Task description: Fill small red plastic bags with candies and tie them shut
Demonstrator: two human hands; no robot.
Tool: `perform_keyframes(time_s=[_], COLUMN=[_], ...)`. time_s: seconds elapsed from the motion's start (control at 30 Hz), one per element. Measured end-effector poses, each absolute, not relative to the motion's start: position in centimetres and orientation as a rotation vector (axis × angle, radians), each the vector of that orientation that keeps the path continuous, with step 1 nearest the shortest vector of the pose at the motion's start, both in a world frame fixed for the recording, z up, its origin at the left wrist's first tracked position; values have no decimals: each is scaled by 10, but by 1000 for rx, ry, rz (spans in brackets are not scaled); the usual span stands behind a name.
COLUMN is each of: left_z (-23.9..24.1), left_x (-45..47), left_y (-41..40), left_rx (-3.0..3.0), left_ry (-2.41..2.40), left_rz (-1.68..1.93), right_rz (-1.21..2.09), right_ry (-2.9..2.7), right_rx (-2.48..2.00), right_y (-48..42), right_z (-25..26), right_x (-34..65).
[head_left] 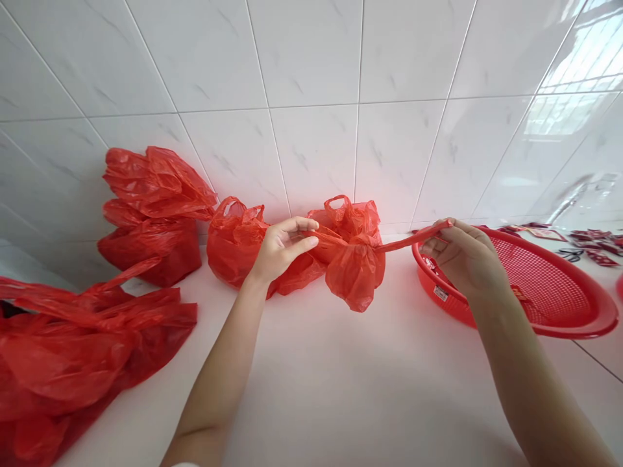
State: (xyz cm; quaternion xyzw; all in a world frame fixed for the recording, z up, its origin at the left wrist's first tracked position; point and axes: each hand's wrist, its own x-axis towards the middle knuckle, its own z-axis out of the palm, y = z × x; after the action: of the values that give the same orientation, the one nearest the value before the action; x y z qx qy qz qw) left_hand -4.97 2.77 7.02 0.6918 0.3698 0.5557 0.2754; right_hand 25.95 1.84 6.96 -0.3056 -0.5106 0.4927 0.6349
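Note:
A small red plastic bag [354,269] hangs in the air between my hands, knotted near its top. My left hand [280,250] pinches one twisted handle of it at the left. My right hand [462,256] is closed on the other handle, pulled taut to the right above the rim of a red mesh basket [584,324]. Behind the held bag, another tied red bag [236,243] rests against the tiled wall.
Two more red bags lie at the left: a tied one [150,214] by the wall and a loose flat one [73,357] at the near edge. Small red items [598,250] lie at the far right on the white counter [341,389].

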Motion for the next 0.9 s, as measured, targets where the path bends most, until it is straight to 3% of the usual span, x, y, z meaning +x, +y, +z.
perform_keyframes(time_s=[0.23,0.4,0.67,0.9], left_z=[63,52,65,76], left_x=[9,25,14,-4], left_y=[-10,-14,-18,-17], left_rx=[2103,2090,2015,2089], left_ry=[868,860,672,693], left_rz=[1232,1211,1443,1694], right_rz=[1106,892,1344,1296], right_ry=[-1532,-1732,-2095,-2025], right_rx=[-594,-551,-496,-538], right_y=[-15,-18,0,-8], right_z=[69,63,45,35], right_x=[223,215,205,188])
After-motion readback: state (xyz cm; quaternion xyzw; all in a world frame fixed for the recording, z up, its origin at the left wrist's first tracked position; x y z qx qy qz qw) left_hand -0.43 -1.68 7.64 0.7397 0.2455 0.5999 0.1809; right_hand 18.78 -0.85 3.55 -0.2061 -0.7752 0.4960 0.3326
